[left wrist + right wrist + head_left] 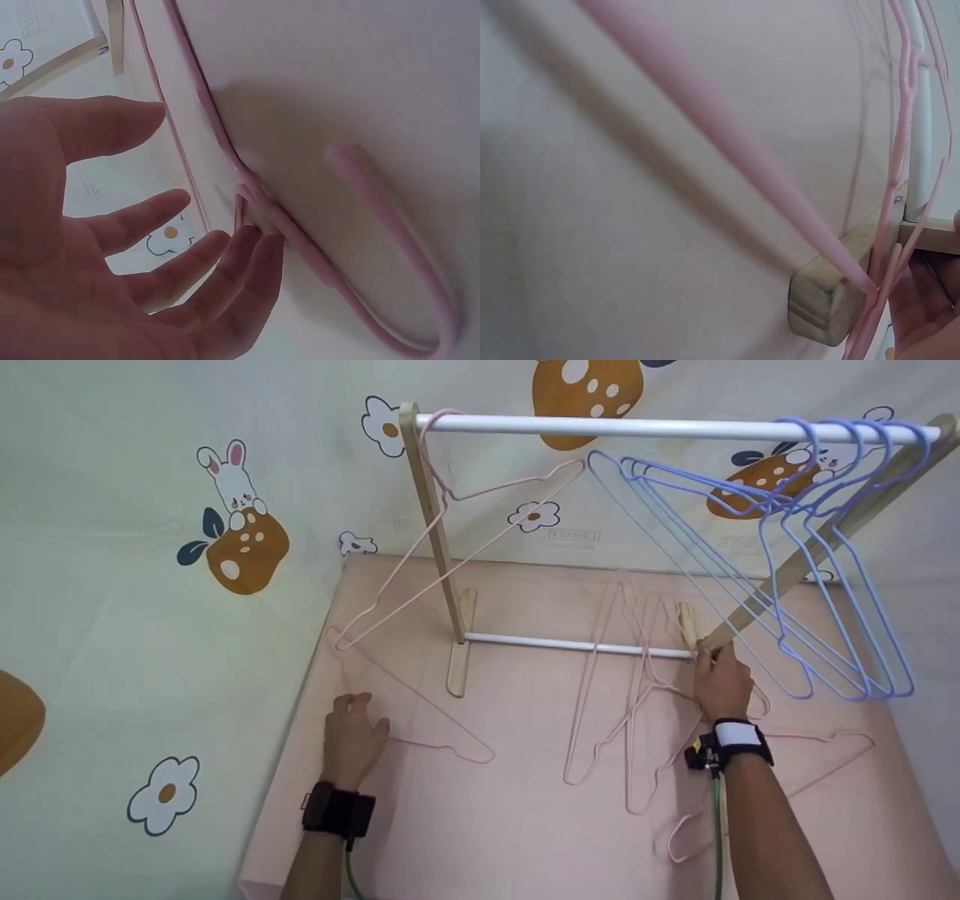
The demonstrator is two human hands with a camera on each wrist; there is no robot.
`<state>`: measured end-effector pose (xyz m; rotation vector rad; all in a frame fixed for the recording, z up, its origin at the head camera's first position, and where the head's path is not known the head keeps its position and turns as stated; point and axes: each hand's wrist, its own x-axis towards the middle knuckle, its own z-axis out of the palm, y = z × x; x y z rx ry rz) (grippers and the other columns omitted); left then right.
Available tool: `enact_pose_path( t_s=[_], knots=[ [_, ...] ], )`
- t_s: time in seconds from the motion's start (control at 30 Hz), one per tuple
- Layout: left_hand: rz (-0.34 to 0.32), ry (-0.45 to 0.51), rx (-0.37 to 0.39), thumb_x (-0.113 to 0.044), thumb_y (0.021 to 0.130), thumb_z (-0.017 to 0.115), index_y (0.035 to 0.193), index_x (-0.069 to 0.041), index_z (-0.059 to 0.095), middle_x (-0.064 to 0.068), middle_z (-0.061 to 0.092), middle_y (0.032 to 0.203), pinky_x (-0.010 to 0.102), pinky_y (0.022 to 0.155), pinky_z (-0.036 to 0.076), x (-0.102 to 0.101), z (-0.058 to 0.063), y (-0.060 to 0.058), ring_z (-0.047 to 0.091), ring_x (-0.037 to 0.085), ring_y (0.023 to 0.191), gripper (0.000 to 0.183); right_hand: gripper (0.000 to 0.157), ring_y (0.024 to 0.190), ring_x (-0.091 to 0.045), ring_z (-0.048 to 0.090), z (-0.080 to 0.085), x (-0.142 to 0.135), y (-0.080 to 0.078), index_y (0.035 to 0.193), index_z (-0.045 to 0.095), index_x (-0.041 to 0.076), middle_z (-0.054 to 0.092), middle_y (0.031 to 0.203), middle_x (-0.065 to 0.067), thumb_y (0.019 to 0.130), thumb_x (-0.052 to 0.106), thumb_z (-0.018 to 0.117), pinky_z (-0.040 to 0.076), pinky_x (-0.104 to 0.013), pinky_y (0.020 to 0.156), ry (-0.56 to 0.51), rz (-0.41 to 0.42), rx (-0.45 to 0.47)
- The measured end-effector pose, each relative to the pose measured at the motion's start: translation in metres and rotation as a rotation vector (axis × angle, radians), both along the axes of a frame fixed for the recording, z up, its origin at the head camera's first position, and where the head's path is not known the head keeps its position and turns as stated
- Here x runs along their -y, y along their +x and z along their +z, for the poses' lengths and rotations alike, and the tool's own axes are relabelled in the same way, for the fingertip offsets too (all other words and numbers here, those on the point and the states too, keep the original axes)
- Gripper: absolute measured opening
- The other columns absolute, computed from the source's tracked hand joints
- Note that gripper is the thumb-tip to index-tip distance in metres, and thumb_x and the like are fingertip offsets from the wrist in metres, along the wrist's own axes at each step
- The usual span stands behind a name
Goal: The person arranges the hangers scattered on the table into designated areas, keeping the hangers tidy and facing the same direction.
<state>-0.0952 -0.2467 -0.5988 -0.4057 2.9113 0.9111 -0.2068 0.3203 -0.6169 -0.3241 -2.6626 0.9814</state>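
Note:
My left hand point(354, 739) hovers over a pink hanger point(420, 744) at the left, fingers loosely bent and holding nothing. In the left wrist view its fingertips point(259, 251) come close to the hanger wire point(300, 247); contact is hard to tell. My right hand point(721, 684) grips the foot of the right wooden post point(780, 574) of a small clothes rack. The right wrist view shows its fingers point(922, 296) under the wood, beside pink hanger wires point(900, 142) and the rack's foot point(829, 300). Several pink hangers point(630, 735) lie around the lower white bar point(555, 643).
Several blue hangers point(847, 585) hang at the right of the white top rod point(600, 426). One pink hanger point(420, 547) hangs at its left end. Another pink hanger point(817, 737) lies right of my right wrist. Patterned fabric point(150, 660) surrounds the pink surface point(510, 817).

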Motion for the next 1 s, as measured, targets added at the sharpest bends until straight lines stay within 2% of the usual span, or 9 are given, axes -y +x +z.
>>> enact_pose_path(
  t_s=[0.23, 0.4, 0.5, 0.7, 0.83, 1.0],
  knots=[
    [-0.030, -0.028, -0.034, -0.007, 0.099, 0.073, 0.126, 0.009, 0.071, 0.037, 0.051, 0.140, 0.062, 0.096, 0.049, -0.001, 0.000, 0.008, 0.059, 0.056, 0.116, 0.031, 0.032, 0.100, -0.064, 0.066, 0.000, 0.004, 0.002, 0.108, 0.055, -0.004, 0.068, 0.103, -0.040, 0.117, 0.026, 0.050, 0.045, -0.075, 0.087, 0.011, 0.018, -0.003],
    [-0.078, -0.045, -0.037, -0.004, 0.098, 0.073, 0.123, 0.008, 0.072, 0.036, 0.055, 0.134, 0.063, 0.098, 0.049, -0.007, -0.001, 0.011, 0.060, 0.055, 0.115, 0.028, 0.031, 0.093, -0.062, 0.065, 0.001, 0.001, 0.002, 0.101, 0.051, 0.000, 0.066, 0.093, -0.035, 0.117, 0.026, 0.051, 0.045, -0.074, 0.084, 0.030, 0.015, -0.001],
    [-0.109, -0.056, -0.068, -0.002, 0.097, 0.073, 0.120, 0.007, 0.073, 0.035, 0.059, 0.128, 0.063, 0.097, 0.050, -0.012, -0.002, 0.012, 0.061, 0.055, 0.113, 0.024, 0.030, 0.090, -0.059, 0.065, 0.003, -0.002, 0.002, 0.100, 0.050, 0.001, 0.064, 0.089, -0.033, 0.117, 0.025, 0.051, 0.045, -0.073, 0.083, 0.029, 0.022, -0.004],
    [-0.202, -0.058, -0.126, 0.001, 0.095, 0.076, 0.114, 0.005, 0.076, 0.031, 0.064, 0.118, 0.058, 0.091, 0.056, -0.026, -0.002, 0.023, 0.066, 0.048, 0.104, 0.019, 0.031, 0.096, -0.062, 0.066, 0.003, -0.003, 0.000, 0.102, 0.051, 0.000, 0.066, 0.094, -0.036, 0.117, 0.026, 0.048, 0.045, -0.074, 0.086, 0.029, 0.028, 0.011],
    [-0.259, -0.049, -0.115, 0.005, 0.096, 0.075, 0.115, 0.003, 0.076, 0.026, 0.066, 0.117, 0.053, 0.089, 0.058, -0.036, 0.001, 0.030, 0.068, 0.043, 0.105, 0.019, 0.030, 0.097, -0.064, 0.065, 0.003, -0.005, -0.001, 0.101, 0.049, 0.001, 0.064, 0.092, -0.037, 0.116, 0.027, 0.047, 0.045, -0.075, 0.085, 0.041, 0.024, 0.025],
    [-0.311, -0.035, -0.105, 0.015, 0.095, 0.067, 0.115, 0.001, 0.074, 0.020, 0.066, 0.117, 0.051, 0.091, 0.058, -0.041, 0.002, 0.037, 0.067, 0.040, 0.107, 0.026, 0.033, 0.090, -0.061, 0.064, 0.001, -0.005, 0.000, 0.098, 0.051, 0.000, 0.063, 0.088, -0.034, 0.116, 0.027, 0.047, 0.045, -0.073, 0.082, 0.038, 0.030, 0.017]
  ],
)
